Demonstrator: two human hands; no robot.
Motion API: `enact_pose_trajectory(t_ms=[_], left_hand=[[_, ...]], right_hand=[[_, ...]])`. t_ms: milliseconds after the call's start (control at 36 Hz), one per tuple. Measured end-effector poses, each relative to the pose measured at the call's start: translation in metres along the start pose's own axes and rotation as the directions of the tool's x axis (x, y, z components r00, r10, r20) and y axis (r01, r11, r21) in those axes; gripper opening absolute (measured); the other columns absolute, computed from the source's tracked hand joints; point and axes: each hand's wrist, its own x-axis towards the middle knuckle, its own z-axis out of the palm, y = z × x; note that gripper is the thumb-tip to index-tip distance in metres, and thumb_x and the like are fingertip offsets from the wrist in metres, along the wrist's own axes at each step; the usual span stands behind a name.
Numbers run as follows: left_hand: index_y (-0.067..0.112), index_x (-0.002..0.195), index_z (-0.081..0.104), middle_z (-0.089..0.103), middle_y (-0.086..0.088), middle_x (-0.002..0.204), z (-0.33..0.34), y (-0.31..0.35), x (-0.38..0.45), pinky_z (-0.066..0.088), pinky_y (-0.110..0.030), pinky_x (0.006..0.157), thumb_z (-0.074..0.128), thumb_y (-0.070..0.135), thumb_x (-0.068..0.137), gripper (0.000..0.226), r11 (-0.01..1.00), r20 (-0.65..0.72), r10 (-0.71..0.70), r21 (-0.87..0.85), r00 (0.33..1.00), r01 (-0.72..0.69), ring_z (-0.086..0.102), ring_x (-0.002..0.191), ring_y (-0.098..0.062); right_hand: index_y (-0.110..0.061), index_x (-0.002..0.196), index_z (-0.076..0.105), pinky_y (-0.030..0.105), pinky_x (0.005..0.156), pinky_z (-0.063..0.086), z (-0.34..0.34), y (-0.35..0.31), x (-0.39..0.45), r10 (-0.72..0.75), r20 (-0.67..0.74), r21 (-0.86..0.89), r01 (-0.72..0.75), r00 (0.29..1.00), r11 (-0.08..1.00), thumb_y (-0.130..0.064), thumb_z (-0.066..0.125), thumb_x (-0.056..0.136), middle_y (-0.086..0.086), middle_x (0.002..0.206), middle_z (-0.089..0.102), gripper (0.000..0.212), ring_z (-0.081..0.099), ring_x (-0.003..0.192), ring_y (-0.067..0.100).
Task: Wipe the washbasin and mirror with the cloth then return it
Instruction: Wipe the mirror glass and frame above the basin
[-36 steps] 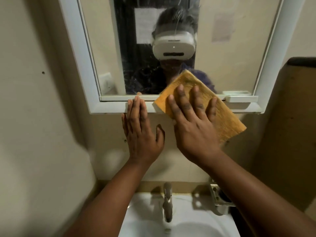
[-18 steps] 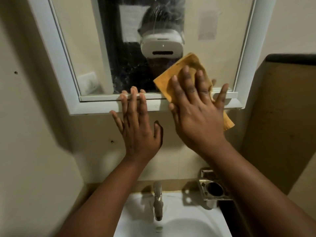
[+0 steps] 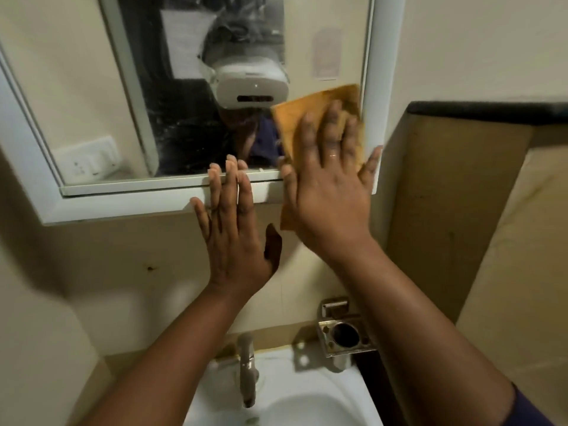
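Observation:
A white-framed mirror (image 3: 101,96) hangs on the wall above a white washbasin (image 3: 307,407). My right hand (image 3: 330,186) presses an orange cloth (image 3: 310,113) flat against the mirror's lower right corner, fingers spread and straight. Part of the cloth hangs below the frame under my palm. My left hand (image 3: 233,222) rests flat on the wall just under the mirror, fingertips on the frame's lower edge. It holds nothing.
A metal tap (image 3: 247,370) stands at the back of the basin. A metal holder (image 3: 344,333) is fixed to the wall right of the tap. A brown panel with a dark ledge (image 3: 485,109) juts out on the right. A side wall stands close on the left.
My right hand has slid the cloth up and to the right, from the mirror's lower frame to its right corner. The view has shifted right. My left hand stays on the frame.

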Motion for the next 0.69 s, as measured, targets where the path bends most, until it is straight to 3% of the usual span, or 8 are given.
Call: enact_pose_trajectory(t_ms=[111,306,472,583,694], left_hand=[[0.008,0.144,0.005,0.011,-0.014,0.151,0.001,0.006,0.005,-0.006,-0.045,0.116,0.058,0.023,0.077,0.086,0.999,0.012,0.029,0.019,1.0,-0.029,-0.005,0.144,-0.02],[0.008,0.144,0.007,0.013,-0.013,0.151,0.0,0.009,0.009,-0.002,-0.044,0.117,0.061,0.023,0.076,0.088,0.997,0.047,0.077,-0.001,0.996,-0.077,-0.012,0.144,-0.017],[0.015,0.147,-0.014,-0.017,0.003,0.155,0.004,0.011,0.008,-0.003,-0.044,0.117,0.058,0.022,0.084,0.096,0.99,0.054,0.142,0.014,0.988,-0.143,-0.005,0.145,-0.023],[0.014,0.147,-0.012,0.001,-0.007,0.157,0.004,0.015,0.01,-0.003,-0.045,0.117,0.056,0.024,0.084,0.093,0.99,0.084,0.142,-0.002,0.986,-0.143,-0.001,0.144,-0.025],[0.007,0.148,0.0,0.001,-0.008,0.157,0.002,0.014,0.014,-0.003,-0.044,0.117,0.05,0.015,0.078,0.086,0.983,0.126,0.183,0.004,0.975,-0.185,0.001,0.144,-0.028]], right_hand=[[-0.021,0.149,-0.012,0.052,0.109,-0.018,-0.008,0.019,0.001,0.093,0.027,0.015,-0.094,0.995,0.995,-0.046,0.018,0.099,0.008,0.155,-0.024,0.063,-0.024,0.142,0.024],[-0.019,0.149,-0.008,0.05,0.111,-0.016,-0.006,0.017,-0.004,0.087,0.029,0.052,-0.089,0.996,0.995,-0.047,0.015,0.095,0.011,0.155,-0.02,0.066,-0.021,0.142,0.027],[-0.02,0.15,0.0,0.05,0.112,-0.015,-0.003,0.019,-0.02,0.04,0.069,0.036,-0.043,0.997,0.998,-0.049,0.013,0.094,0.01,0.156,-0.016,0.065,-0.02,0.143,0.024],[-0.019,0.15,-0.002,0.053,0.112,-0.013,-0.002,0.02,-0.014,0.029,0.055,0.044,-0.031,0.998,0.999,-0.05,0.011,0.094,0.011,0.156,-0.017,0.065,-0.02,0.143,0.025],[-0.016,0.149,-0.007,0.054,0.111,-0.014,-0.002,0.018,0.004,0.001,-0.01,0.027,-0.001,1.0,1.0,-0.05,0.017,0.096,0.014,0.155,-0.018,0.067,-0.019,0.143,0.029]])
